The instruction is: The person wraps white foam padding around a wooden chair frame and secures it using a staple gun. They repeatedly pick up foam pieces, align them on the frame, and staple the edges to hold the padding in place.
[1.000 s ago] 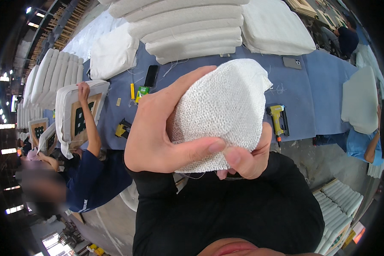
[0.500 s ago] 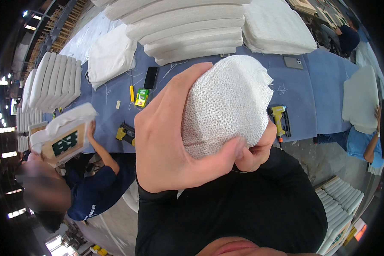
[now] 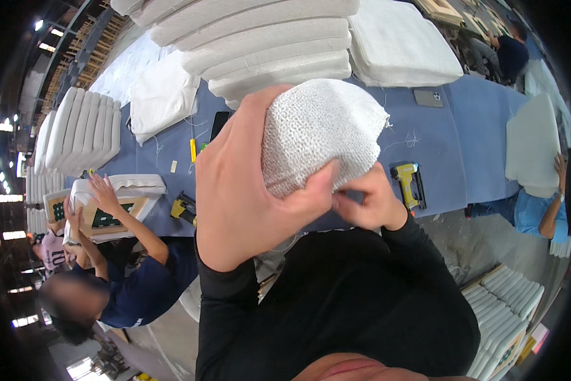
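I hold a piece of white knitted fabric point(image 3: 317, 136) up close in front of me. My left hand point(image 3: 247, 190) wraps around its left side and grips it, thumb pressed against its lower edge. My right hand point(image 3: 369, 202) pinches the fabric's bottom edge from below, just under the bundle. Both sleeves are black. The fabric covers part of the blue work table point(image 3: 450, 146) behind it.
Stacks of white cushions point(image 3: 266, 44) stand at the back of the table. A yellow staple gun point(image 3: 410, 184) lies to the right and another yellow tool point(image 3: 184, 208) to the left. A person in dark blue point(image 3: 139, 279) handles a framed cushion point(image 3: 111, 203) at left; another person point(image 3: 539, 213) stands at right.
My left hand has shifted left on the fabric and my right hand now pinches its lower edge. The person on the left has laid the framed cushion down on the table.
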